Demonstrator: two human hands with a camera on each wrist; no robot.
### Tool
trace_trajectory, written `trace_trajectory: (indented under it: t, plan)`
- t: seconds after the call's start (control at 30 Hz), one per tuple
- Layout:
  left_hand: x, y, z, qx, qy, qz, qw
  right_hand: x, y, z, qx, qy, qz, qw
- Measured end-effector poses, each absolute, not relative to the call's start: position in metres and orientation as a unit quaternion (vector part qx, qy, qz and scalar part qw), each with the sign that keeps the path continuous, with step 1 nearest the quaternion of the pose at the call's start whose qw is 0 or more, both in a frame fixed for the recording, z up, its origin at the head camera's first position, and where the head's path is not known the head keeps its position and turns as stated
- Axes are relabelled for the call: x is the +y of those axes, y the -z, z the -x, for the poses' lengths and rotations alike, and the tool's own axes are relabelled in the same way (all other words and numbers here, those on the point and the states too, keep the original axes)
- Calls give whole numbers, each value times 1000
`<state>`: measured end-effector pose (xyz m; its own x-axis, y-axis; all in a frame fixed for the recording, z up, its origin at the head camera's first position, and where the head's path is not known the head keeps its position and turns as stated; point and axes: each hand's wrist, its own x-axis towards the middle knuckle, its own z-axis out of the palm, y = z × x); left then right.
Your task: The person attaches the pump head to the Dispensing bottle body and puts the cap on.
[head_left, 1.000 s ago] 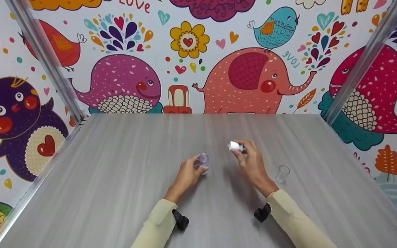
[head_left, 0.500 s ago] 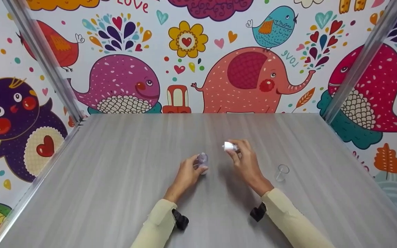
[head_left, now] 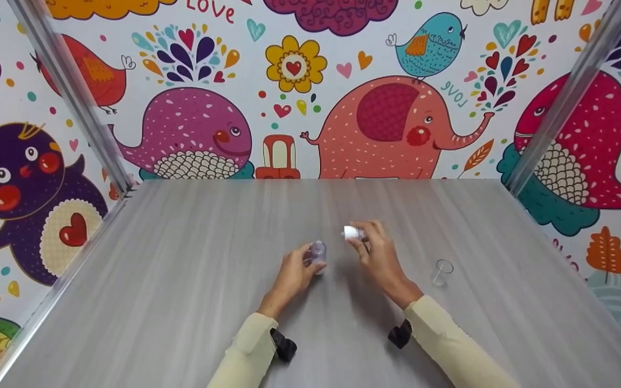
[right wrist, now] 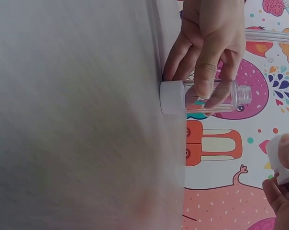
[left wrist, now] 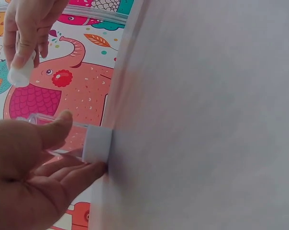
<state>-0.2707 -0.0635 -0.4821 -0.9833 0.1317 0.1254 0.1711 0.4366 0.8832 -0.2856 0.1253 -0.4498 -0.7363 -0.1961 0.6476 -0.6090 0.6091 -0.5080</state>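
Note:
My left hand (head_left: 293,269) grips a small clear bottle (head_left: 318,251) that stands upright on the table. Its threaded neck, uncovered, points up, and a white base (right wrist: 172,97) rests on the tabletop. Thumb and fingers wrap its clear body in both wrist views. Raised above the table to the right, my right hand (head_left: 381,260) pinches a white cylindrical piece (head_left: 351,233) with a small nub at its left end. Fingers hide the rest of that piece. A gap separates it from the bottle's neck.
A small clear cup-like cover (head_left: 440,277) stands on the grey table (head_left: 192,280), right of my right wrist. Printed panels with cartoon animals (head_left: 380,129) rise behind and beside the table, with metal posts (head_left: 87,113) at the back corners.
My right hand has moved left, bringing the white piece closer to the bottle. The left hand and the bottle stay in place, as does the clear cover.

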Motion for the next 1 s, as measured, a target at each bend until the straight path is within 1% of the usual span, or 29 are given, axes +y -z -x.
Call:
trace_trajectory:
  t: [0.37, 0.57, 0.8, 1.0]
  plan:
    - [-65, 480, 271, -851, 517, 88, 22, 123, 443, 289, -850, -371, -249, 281]
    - [-65, 480, 271, -850, 519, 86, 21, 121, 441, 292, -855, -341, -269, 283]
    - [-64, 480, 271, -848, 521, 89, 20, 117, 442, 295, -856, -294, -304, 298]
    - [-64, 480, 271, -849, 520, 92, 25, 115, 439, 294, -866, -268, -313, 283]
